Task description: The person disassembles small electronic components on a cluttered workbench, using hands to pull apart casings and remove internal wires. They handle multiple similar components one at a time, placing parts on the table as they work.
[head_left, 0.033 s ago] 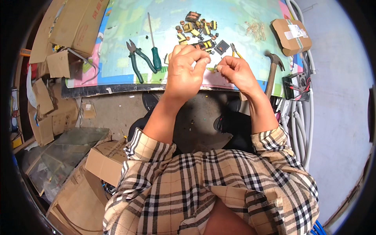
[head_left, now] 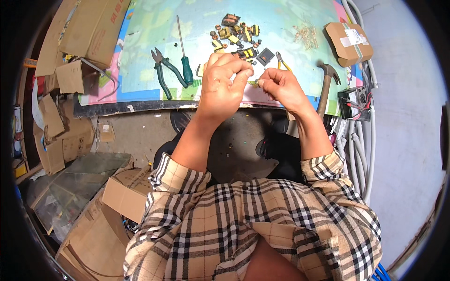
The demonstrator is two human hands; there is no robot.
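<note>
Both of my hands are raised close together over the near edge of the table. My left hand (head_left: pixel 224 83) is closed, thumb against the curled forefinger; whatever it pinches is hidden or too small to name. Between the thumb and forefinger of my right hand (head_left: pixel 280 87) sits a tiny yellow-green piece (head_left: pixel 254 83), its kind unclear. Just beyond lies a pile of small coils and transformers (head_left: pixel 234 37), yellow, black and copper coloured. A flat dark square part (head_left: pixel 266 56) rests near yellow-handled pliers (head_left: pixel 283 62), which my right hand partly covers.
Green-handled cutters (head_left: pixel 164 70) and a green screwdriver (head_left: pixel 187 70) lie on the left. To the right are a hammer (head_left: pixel 326 86), a multimeter (head_left: pixel 356 100), a small cardboard box (head_left: pixel 349 44) and a heap of fine wire scraps (head_left: pixel 305 37). Large cartons (head_left: pixel 93 33) flank the table's left side.
My right hand has shifted very slightly left with the tiny piece, closer to my left hand. Nothing on the table has moved.
</note>
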